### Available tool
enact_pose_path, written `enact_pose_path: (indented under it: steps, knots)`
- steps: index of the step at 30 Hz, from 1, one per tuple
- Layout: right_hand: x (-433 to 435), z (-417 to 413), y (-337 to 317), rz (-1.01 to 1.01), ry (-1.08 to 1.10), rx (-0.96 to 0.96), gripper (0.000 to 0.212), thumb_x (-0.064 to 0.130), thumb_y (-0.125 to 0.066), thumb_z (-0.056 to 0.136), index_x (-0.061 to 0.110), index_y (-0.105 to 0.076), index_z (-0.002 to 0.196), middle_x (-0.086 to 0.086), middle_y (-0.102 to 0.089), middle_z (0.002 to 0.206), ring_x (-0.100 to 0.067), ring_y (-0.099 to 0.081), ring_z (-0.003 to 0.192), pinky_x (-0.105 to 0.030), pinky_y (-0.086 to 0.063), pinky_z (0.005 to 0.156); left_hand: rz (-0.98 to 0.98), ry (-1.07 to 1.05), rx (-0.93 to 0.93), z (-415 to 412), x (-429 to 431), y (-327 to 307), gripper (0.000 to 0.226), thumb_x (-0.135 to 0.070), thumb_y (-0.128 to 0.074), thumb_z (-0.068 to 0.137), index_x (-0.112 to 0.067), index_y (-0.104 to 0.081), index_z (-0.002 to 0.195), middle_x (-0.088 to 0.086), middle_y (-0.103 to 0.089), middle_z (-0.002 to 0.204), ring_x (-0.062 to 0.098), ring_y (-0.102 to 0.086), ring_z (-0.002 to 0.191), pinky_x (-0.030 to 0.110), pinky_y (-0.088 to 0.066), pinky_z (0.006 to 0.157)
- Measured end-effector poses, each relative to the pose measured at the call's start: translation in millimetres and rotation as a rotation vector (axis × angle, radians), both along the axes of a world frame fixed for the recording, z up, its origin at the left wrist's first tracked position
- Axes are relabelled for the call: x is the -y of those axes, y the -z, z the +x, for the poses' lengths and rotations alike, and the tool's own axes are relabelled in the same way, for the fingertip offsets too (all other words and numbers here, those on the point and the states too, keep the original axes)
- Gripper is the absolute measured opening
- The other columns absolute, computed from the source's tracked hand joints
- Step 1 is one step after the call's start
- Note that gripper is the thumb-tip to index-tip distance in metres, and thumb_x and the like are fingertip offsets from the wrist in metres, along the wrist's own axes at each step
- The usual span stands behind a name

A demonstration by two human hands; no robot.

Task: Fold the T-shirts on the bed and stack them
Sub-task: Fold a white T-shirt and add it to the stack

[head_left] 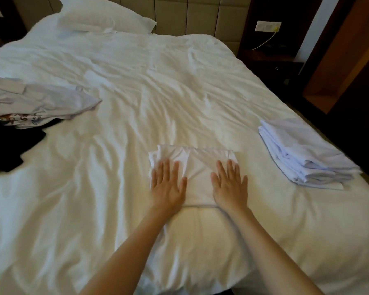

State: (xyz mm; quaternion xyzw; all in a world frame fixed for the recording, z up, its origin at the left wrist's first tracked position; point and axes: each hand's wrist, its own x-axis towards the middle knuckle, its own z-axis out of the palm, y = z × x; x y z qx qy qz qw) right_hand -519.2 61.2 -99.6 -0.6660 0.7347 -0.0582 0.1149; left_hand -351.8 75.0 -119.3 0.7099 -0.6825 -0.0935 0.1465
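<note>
Pressing folded white T-shirt (pixel 197 167) flat w/ left hand (pixel 167 184) & right hand (pixel 229 183).

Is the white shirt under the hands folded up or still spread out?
Folded. The white shirt is a small rectangle with layered edges, and the left hand and right hand press flat on it.

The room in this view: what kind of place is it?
Probably a bedroom, perhaps in a hotel: a wide bed with white bedding, a pillow against a padded headboard, and a wall socket beside it.
</note>
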Motion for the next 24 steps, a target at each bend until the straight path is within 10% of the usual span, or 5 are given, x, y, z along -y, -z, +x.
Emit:
enact_pose_path:
  steps: [5, 12, 16, 24]
  knots:
    - [2, -7, 2, -0.102, 0.188, 0.266, 0.06, 0.037, -0.027, 0.102, 0.012, -0.006, 0.152, -0.016, -0.011, 0.157, -0.029, -0.016, 0.144, -0.036, -0.014, 0.115, 0.06, -0.178, -0.175, 2, 0, -12, 0.062, -0.04, -0.018, 0.101, -0.01, 0.004, 0.15, 0.009, 0.011, 0.158, 0.022, 0.005, 0.146, 0.04, 0.003, 0.116]
    - [14, -30, -22, 0.013, 0.523, 0.855, 0.065, 0.022, -0.077, 0.076, -0.005, -0.047, 0.126, -0.016, -0.055, 0.125, -0.03, -0.056, 0.109, -0.034, -0.047, 0.085, 0.047, -0.478, -0.769, 22, -1, -27, 0.068, -0.025, -0.056, 0.09, -0.003, -0.024, 0.146, 0.016, -0.038, 0.145, 0.032, -0.038, 0.131, 0.036, -0.03, 0.107]
    - [14, -37, -33, 0.304, 0.565, 1.214, 0.03, 0.014, -0.074, 0.077, 0.004, -0.06, 0.102, -0.012, -0.061, 0.096, -0.025, -0.057, 0.08, -0.029, -0.048, 0.059, 0.246, -0.544, -1.341, 32, -22, -34, 0.013, -0.013, -0.058, 0.086, -0.006, -0.06, 0.097, 0.007, -0.061, 0.073, 0.021, -0.059, 0.067, 0.025, -0.051, 0.054]
    - [-16, -31, -38, 0.434, 0.478, 1.482, 0.016, 0.015, -0.061, 0.084, 0.011, -0.059, 0.068, -0.007, -0.059, 0.064, -0.022, -0.058, 0.065, -0.027, -0.053, 0.046, 0.399, -0.511, -2.135, -5, -54, -32, 0.008, -0.008, -0.052, 0.091, -0.009, -0.058, 0.095, 0.008, -0.07, 0.077, 0.02, -0.064, 0.077, 0.029, -0.057, 0.06]
